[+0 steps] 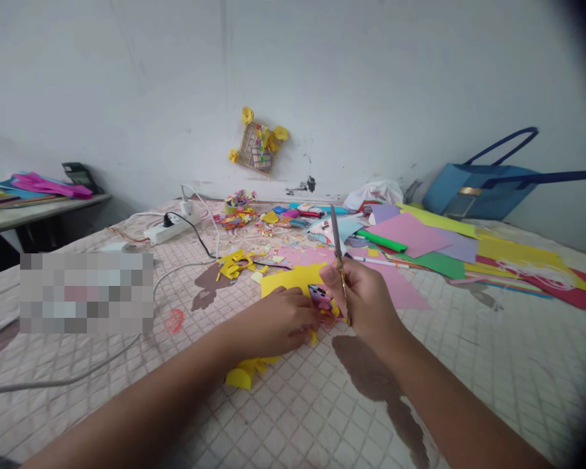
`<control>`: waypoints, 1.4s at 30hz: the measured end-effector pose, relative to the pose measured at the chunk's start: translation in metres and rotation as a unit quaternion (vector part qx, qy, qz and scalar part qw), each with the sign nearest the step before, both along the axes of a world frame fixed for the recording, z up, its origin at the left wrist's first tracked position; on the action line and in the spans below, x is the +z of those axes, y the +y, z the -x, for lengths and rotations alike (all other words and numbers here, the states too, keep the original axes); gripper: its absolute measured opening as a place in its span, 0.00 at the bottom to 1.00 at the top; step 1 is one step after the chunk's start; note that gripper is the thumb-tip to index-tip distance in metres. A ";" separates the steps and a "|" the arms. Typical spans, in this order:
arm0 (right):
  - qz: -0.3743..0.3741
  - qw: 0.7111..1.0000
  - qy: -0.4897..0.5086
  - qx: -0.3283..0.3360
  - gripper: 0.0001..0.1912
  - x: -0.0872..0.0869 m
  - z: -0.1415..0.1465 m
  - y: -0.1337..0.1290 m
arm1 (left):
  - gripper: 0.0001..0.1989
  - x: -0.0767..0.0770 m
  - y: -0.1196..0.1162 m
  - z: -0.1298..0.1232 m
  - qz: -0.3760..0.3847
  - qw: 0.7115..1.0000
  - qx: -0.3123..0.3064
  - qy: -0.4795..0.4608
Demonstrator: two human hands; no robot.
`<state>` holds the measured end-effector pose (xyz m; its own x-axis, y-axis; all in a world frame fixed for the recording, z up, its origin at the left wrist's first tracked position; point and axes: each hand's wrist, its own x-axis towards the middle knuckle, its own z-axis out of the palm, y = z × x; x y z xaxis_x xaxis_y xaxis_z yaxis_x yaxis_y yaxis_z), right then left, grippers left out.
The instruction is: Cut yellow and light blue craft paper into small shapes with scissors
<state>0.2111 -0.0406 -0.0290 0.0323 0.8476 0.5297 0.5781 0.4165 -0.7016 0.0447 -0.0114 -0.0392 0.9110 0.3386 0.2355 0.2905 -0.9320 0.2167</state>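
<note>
My right hand (364,293) is closed around scissors (336,241) whose blades point up and away from me. Just left of it, my left hand (286,319) rests low over the cloth with its fingers curled at a small pink and dark patterned piece (321,298); whether it grips that piece is unclear. Behind the left hand lies a yellow paper sheet (278,280). Cut yellow pieces (239,378) lie below the left wrist, and more yellow scraps (234,264) are heaped farther back on the left.
Coloured papers (410,236) spread over the right side of the bed-like surface (293,417). A blue bag (488,189) stands at the back right. A power strip (170,228) with cables is at the back left. A woven decoration (258,146) hangs on the wall.
</note>
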 end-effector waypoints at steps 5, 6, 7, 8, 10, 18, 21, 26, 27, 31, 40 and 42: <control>0.006 1.000 0.005 0.013 0.22 -0.002 -0.004 0.004 | 0.07 0.005 -0.001 -0.001 0.068 0.997 0.022 -0.014; 0.008 1.000 0.005 0.016 0.22 -0.003 -0.005 0.005 | 0.07 0.007 0.000 0.001 0.095 0.995 0.031 -0.025; 0.010 1.000 0.004 0.016 0.22 -0.003 -0.006 0.006 | 0.07 0.010 0.001 0.005 0.123 0.991 0.044 -0.037; 0.010 1.000 0.003 0.013 0.22 -0.003 -0.008 0.007 | 0.06 0.014 0.004 0.010 0.151 0.986 0.062 -0.046; 0.006 1.000 0.003 0.002 0.23 -0.003 -0.010 0.008 | 0.04 0.023 0.010 0.024 0.193 0.975 0.098 -0.050; 0.000 1.000 0.017 0.016 0.24 -0.002 -0.007 0.006 | 0.12 0.044 0.018 0.050 0.330 0.931 0.122 0.098; 0.017 1.000 0.025 -0.009 0.24 -0.002 -0.006 0.006 | 0.13 0.035 0.023 0.041 0.233 0.942 0.235 0.058; 0.040 0.999 0.020 -0.017 0.24 -0.004 -0.006 0.007 | 0.23 0.004 0.046 0.026 0.030 0.955 0.282 -0.084; 0.042 0.999 0.020 -0.015 0.24 -0.004 -0.006 0.007 | 0.23 -0.001 0.049 0.024 0.029 0.959 0.270 -0.077; 0.049 0.998 0.029 0.000 0.24 -0.004 -0.006 0.007 | 0.15 -0.008 0.054 0.019 0.044 0.964 0.245 -0.091; 0.041 0.998 0.045 0.018 0.24 -0.002 -0.004 0.003 | 0.12 0.012 0.040 0.023 0.357 0.798 0.204 -0.440; 0.062 0.996 0.050 0.050 0.23 0.000 -0.002 0.000 | 0.15 0.015 0.038 0.022 0.393 0.733 0.174 -0.528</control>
